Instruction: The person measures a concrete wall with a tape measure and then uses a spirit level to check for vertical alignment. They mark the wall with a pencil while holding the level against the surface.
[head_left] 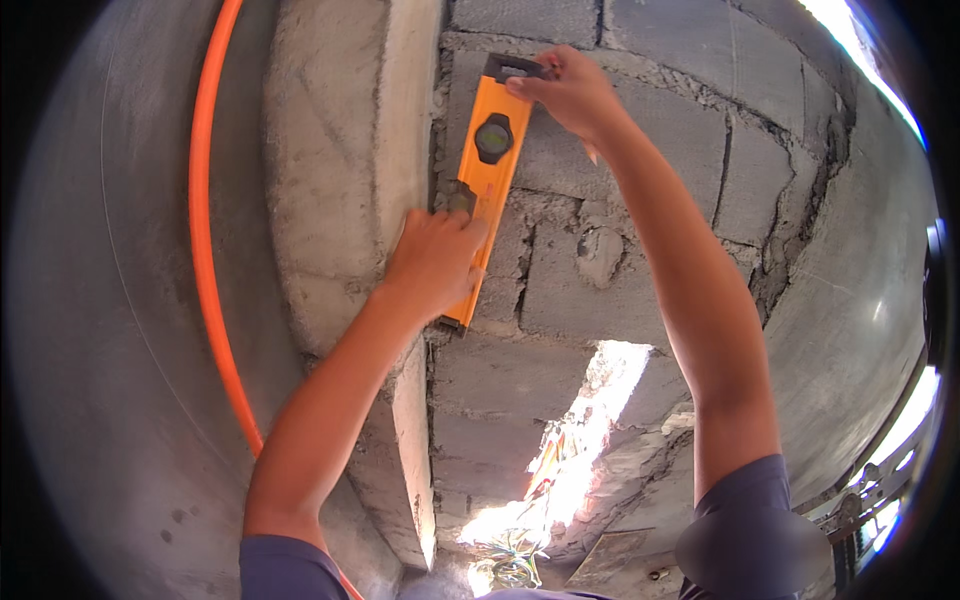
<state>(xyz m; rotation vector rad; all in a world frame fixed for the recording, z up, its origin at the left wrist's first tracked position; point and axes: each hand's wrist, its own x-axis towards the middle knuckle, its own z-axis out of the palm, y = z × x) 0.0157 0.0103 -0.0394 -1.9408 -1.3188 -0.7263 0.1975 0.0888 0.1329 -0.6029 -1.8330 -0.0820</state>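
Note:
An orange spirit level point(490, 180) with black end caps and a round dark vial window stands tilted against the grey block wall, its top leaning to the right. My left hand point(436, 260) is wrapped round its lower half, beside the concrete column edge. At the upper end, my right hand point(568, 92) pinches the black end cap between thumb and fingers. The left fingertips are partly hidden behind the level.
A pale concrete column point(330, 150) runs down left of the level. Further left hangs an orange conduit point(203, 200). The block wall point(640, 170) has rough mortar joints and a patched hole. Below, bright sunlight falls near a tangle of wires point(510, 555).

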